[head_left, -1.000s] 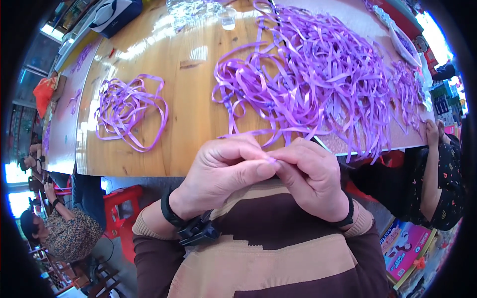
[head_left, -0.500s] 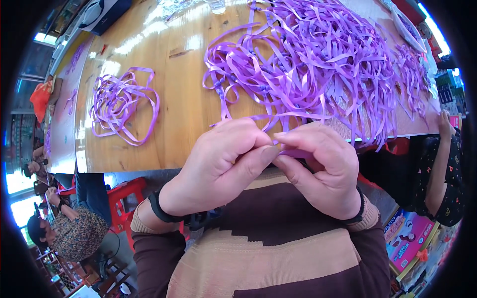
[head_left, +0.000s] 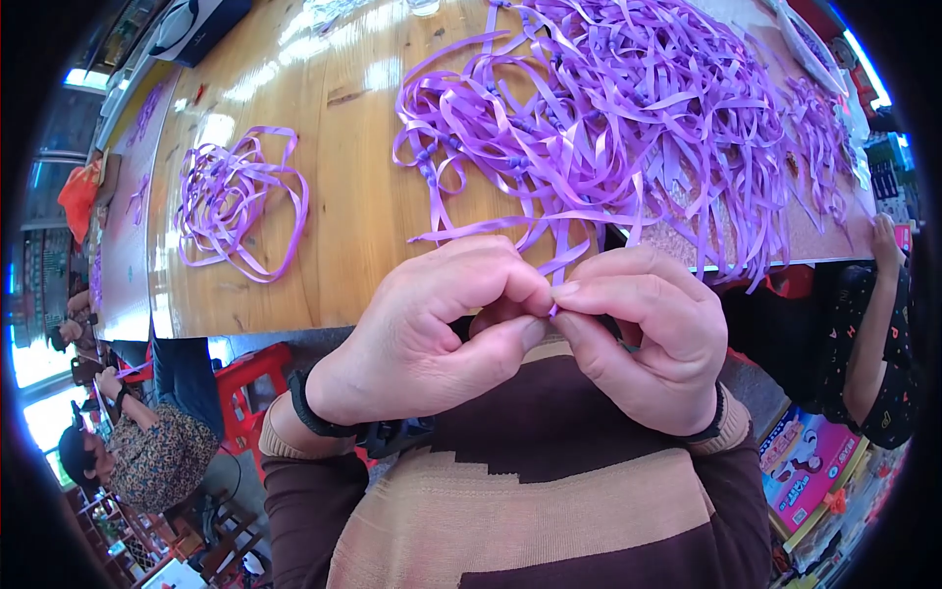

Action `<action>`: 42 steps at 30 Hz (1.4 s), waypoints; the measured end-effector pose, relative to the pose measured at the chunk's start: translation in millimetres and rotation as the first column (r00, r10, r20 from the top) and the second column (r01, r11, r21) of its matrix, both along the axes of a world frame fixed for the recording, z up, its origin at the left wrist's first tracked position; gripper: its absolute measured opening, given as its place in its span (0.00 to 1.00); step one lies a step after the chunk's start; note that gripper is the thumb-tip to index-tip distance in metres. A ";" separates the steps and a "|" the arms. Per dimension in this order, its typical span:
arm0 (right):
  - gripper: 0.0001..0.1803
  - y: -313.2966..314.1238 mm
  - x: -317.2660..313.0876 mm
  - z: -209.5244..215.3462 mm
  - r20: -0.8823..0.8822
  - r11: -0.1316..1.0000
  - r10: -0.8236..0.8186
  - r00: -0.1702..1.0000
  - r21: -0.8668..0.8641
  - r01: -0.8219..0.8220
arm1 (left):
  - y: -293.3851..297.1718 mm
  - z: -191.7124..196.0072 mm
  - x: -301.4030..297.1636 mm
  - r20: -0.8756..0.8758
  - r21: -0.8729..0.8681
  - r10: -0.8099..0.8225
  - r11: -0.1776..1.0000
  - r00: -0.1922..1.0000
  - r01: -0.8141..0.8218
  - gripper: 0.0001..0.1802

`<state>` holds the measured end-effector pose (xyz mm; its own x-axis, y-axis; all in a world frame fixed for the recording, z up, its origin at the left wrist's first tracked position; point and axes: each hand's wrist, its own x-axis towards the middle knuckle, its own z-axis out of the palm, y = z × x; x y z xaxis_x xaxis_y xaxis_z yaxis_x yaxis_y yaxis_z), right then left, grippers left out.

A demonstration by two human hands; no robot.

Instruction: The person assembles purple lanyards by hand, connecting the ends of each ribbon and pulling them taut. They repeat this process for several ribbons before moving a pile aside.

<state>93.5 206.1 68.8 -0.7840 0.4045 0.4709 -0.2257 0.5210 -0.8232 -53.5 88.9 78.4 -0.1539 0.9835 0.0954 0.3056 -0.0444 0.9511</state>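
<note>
My left hand [head_left: 446, 329] and my right hand [head_left: 648, 339] meet at the fingertips just off the near edge of the wooden table [head_left: 343, 187]. Between them is a purple ribbon [head_left: 554, 309], of which only a small bit shows. The right thumb and forefinger pinch it. My left thumb and fingers are curled close to the same spot, and most of the ribbon is hidden behind the hands. Beyond them lies a large heap of purple ribbons [head_left: 628, 128] with small darker purple knots or beads. A smaller loose coil of purple ribbon [head_left: 235, 201] rests to the left.
A dark bag [head_left: 201, 29] and a clear cup [head_left: 424, 6] stand at the table's far side. Red stools [head_left: 240, 398] are below the edge. One person [head_left: 147, 442] sits at left; another person's arm [head_left: 868, 344] is at right, near a pink box [head_left: 810, 471].
My right fingers have closed tighter on the ribbon, and less of it shows. The left thumb has drawn back a little, leaving a gap beneath the forefinger.
</note>
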 end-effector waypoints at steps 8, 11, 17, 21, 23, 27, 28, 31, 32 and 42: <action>0.12 1.8 4.7 -1.2 0.006 0.996 0.023 1.000 -0.087 -0.022 | 2.6 9.7 3.6 -0.163 0.027 -0.012 1.000 0.987 0.016 0.07; 0.11 3.2 5.3 -2.3 -0.004 0.992 0.050 0.999 -0.120 -0.050 | 3.0 6.0 4.6 -0.178 0.071 -0.012 0.997 0.984 0.025 0.07; 0.11 5.8 5.0 -3.4 -0.047 0.994 0.064 0.997 -0.086 -0.068 | 4.2 2.8 5.5 0.066 -0.014 -0.044 0.999 0.997 0.045 0.05; 0.13 5.1 8.7 -0.2 -0.044 0.998 0.061 0.997 0.037 -0.059 | 6.2 5.3 2.9 0.713 -0.290 0.090 0.941 0.695 0.176 0.07; 0.13 5.7 8.2 -3.8 -0.069 0.995 0.045 0.997 0.095 -0.038 | 7.7 5.6 0.5 0.804 -0.308 0.123 0.923 0.581 0.230 0.07; 0.15 4.8 9.9 -3.2 -0.073 0.971 -0.014 0.997 0.238 0.031 | 7.7 5.5 4.5 0.778 -0.315 0.139 0.930 0.613 0.188 0.07; 0.15 4.6 9.5 -2.9 -0.073 0.971 -0.014 0.997 0.238 0.031 | 6.9 5.0 6.1 0.744 -0.300 0.138 0.943 0.653 0.143 0.07; 0.15 3.9 8.9 -2.8 -0.086 0.949 -0.035 0.996 0.308 0.060 | 6.1 4.8 7.0 0.694 -0.314 0.165 0.945 0.700 0.089 0.08; 0.14 3.8 8.9 -2.7 -0.081 0.948 -0.037 0.996 0.312 0.061 | 5.5 4.3 6.9 0.695 -0.314 0.165 0.945 0.700 0.089 0.08; 0.12 1.0 4.2 -1.7 -0.040 0.987 -0.057 0.998 0.148 0.062 | 1.2 4.9 8.4 0.454 -0.265 0.115 0.964 0.884 0.010 0.07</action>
